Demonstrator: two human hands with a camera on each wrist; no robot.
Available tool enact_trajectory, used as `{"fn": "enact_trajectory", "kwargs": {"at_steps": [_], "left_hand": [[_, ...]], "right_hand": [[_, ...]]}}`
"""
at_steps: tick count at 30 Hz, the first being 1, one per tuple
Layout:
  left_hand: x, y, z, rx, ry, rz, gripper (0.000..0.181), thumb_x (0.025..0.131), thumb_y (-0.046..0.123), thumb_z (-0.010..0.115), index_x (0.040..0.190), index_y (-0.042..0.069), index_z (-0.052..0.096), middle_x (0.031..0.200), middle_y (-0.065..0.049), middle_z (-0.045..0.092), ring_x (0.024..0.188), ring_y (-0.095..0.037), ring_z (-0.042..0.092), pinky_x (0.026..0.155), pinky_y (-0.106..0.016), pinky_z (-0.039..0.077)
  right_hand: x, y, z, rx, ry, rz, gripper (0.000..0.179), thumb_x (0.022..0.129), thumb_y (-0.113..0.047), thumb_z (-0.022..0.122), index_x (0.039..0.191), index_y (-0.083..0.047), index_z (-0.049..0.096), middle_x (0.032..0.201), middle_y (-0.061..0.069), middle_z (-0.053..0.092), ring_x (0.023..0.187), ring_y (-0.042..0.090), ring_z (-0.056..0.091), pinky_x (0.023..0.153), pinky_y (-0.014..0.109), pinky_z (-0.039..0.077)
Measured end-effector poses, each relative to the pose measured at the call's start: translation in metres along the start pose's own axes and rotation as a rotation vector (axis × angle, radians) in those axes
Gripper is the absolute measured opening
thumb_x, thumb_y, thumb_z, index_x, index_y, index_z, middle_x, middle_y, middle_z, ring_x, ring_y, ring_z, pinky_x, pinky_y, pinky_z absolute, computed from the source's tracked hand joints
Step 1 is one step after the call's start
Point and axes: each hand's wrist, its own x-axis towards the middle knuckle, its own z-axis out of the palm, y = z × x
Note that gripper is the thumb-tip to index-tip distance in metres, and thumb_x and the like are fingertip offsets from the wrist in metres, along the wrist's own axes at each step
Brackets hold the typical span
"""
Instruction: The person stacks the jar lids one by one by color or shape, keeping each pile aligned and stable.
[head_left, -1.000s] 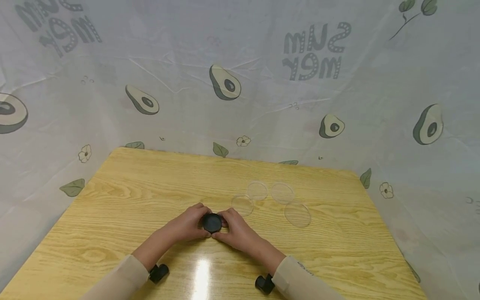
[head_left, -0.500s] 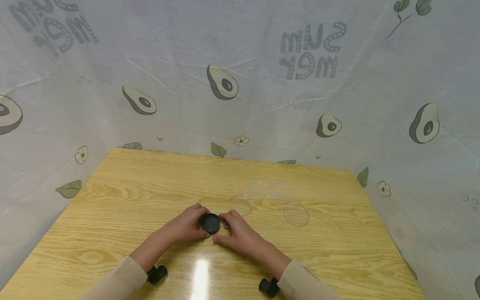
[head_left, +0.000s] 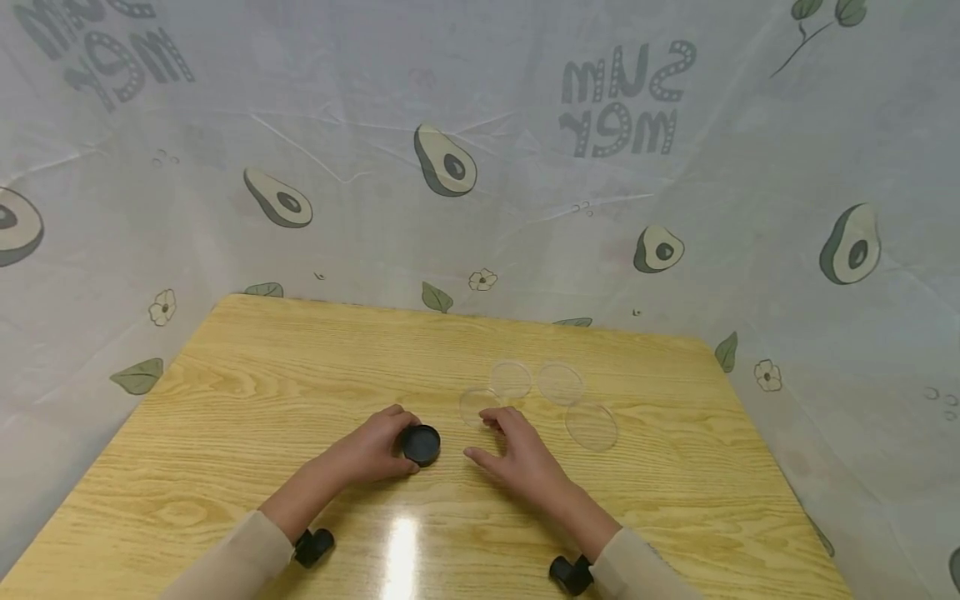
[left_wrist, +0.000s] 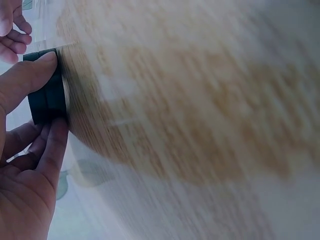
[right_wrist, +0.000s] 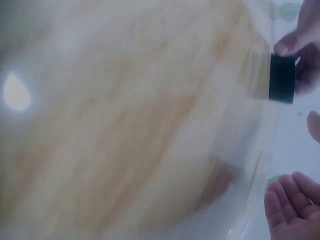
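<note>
Head view, read from left to right: the left hand [head_left: 375, 450] pinches the side of a black round cup [head_left: 422, 446], thumb at the near edge and fingers at the far edge. The cup stands on the bench [head_left: 300, 350], its hollow top facing up; this two-sided hold presumably keeps it from sliding. Just beside it to the right lies the first clear disc [head_left: 471, 406], partly behind the fingertips of the right hand [head_left: 521, 454]. That hand holds nothing, its thumb spread apart from loosely bent fingers; whether a fingertip meets the disc cannot be told. Farther back lie a second disc [head_left: 511, 380] and a third disc [head_left: 561, 383], with a fourth disc [head_left: 592, 426] at the far right, nearer the front. All lie flat and unstacked in an arc, probably so that each is easily reached on its own. Count: two hands, one cup, four clear discs. Both wrist views show a seam round the cup's side, so it may be two stacked pieces; this cannot be settled.
</note>
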Motion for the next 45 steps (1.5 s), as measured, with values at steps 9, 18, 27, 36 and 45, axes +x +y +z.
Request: {"fn": "enact_trajectory", "kwargs": {"at_steps": [9, 18, 27, 36, 45], "left_hand": [[0.001, -0.001, 0.001, -0.01, -0.007, 0.007, 0.055, 0.083, 0.02, 0.089, 0.128, -0.002, 0.065, 0.116, -0.01, 0.064, 0.105, -0.023, 0.064, 0.09, -0.039, 0.056], [0.003, 0.002, 0.0, -0.017, -0.015, 0.005, 0.055, 0.083, 0.019, 0.089, 0.128, -0.002, 0.065, 0.116, -0.01, 0.063, 0.103, -0.021, 0.063, 0.089, -0.038, 0.055], [0.002, 0.004, -0.002, -0.022, -0.012, 0.002, 0.053, 0.084, 0.018, 0.088, 0.127, -0.003, 0.065, 0.116, -0.011, 0.063, 0.104, -0.023, 0.063, 0.089, -0.038, 0.055], [0.0, 0.003, -0.003, -0.025, -0.02, -0.013, 0.054, 0.084, 0.018, 0.089, 0.127, -0.002, 0.065, 0.116, -0.01, 0.064, 0.105, -0.023, 0.064, 0.09, -0.04, 0.055], [-0.001, 0.003, -0.004, -0.041, -0.012, -0.015, 0.053, 0.083, 0.018, 0.089, 0.127, -0.002, 0.066, 0.115, -0.009, 0.064, 0.104, -0.022, 0.063, 0.09, -0.038, 0.055]], "right_hand": [[0.01, 0.023, -0.007, -0.044, 0.077, 0.114, 0.073, 0.095, -0.036, 0.078, 0.149, 0.003, 0.048, 0.146, 0.022, 0.053, 0.138, 0.037, 0.051, 0.112, 0.055, 0.046], [0.018, 0.03, -0.011, -0.064, 0.031, 0.122, 0.079, 0.094, -0.036, 0.079, 0.151, 0.006, 0.044, 0.149, 0.026, 0.05, 0.142, 0.04, 0.047, 0.115, 0.056, 0.043], [0.031, 0.031, -0.012, -0.081, -0.025, 0.111, 0.082, 0.094, -0.036, 0.08, 0.153, 0.006, 0.043, 0.152, 0.026, 0.048, 0.142, 0.04, 0.046, 0.115, 0.056, 0.043], [0.041, 0.025, -0.013, -0.121, -0.058, 0.105, 0.081, 0.092, -0.035, 0.081, 0.151, 0.006, 0.044, 0.147, 0.025, 0.052, 0.137, 0.038, 0.048, 0.112, 0.054, 0.045], [0.045, 0.023, -0.014, -0.158, -0.076, 0.071, 0.078, 0.092, -0.033, 0.082, 0.15, 0.006, 0.045, 0.141, 0.024, 0.053, 0.132, 0.036, 0.05, 0.112, 0.054, 0.045]]}}
